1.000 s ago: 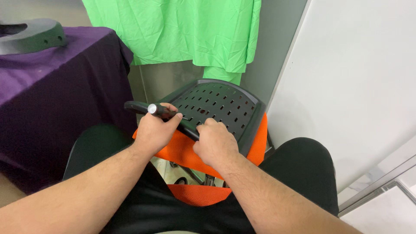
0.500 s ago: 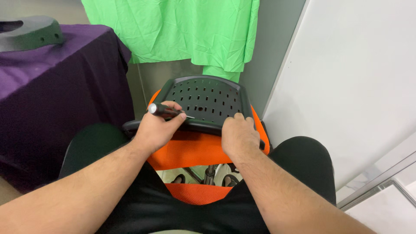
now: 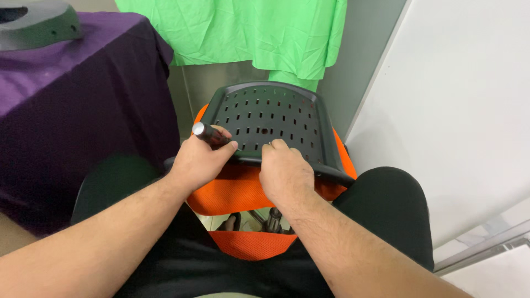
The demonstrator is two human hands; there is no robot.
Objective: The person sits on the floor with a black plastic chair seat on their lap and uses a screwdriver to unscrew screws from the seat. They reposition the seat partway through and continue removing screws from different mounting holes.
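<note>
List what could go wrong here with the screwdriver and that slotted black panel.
The left hand grips the screwdriver close beside the right hand, which presses the black slotted panel's near edge; a slip might jab those fingers. The panel rests tilted on orange mesh over the lap, so it may shift under pressure. The tip is hidden, so seating can't be checked.

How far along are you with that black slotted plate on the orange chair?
Done: the black slotted plate sits against the orange chair. In hand: left hand grips a screwdriver at the plate's near edge, right hand steadies that edge. Left: no screws visible, so fastening can't be judged.
</note>
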